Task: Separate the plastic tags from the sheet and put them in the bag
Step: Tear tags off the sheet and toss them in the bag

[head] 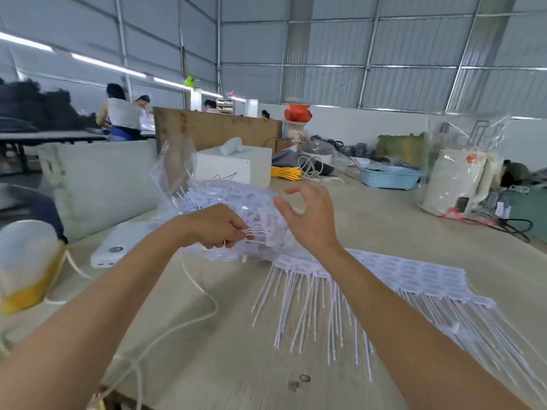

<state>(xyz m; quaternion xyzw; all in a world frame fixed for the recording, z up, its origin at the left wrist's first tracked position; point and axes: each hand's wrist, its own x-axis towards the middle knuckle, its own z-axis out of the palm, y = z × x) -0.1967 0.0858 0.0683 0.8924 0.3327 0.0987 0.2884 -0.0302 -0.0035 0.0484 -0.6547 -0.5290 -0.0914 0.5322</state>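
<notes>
Left hand (217,227) pinches thin white plastic tags (251,233) at the clear plastic bag (207,196); right hand (307,216) hovers, fingers spread, above the white tag sheet (399,275).

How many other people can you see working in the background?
4. Two stand together at the far left table, one behind the wooden board, one at its right end. More may be hidden.

left hand (217,226) covers tag stems' ends; sheet (414,276) far-left edge hidden behind right hand (307,220); bag (207,199) contents blurred, uncountable.
</notes>
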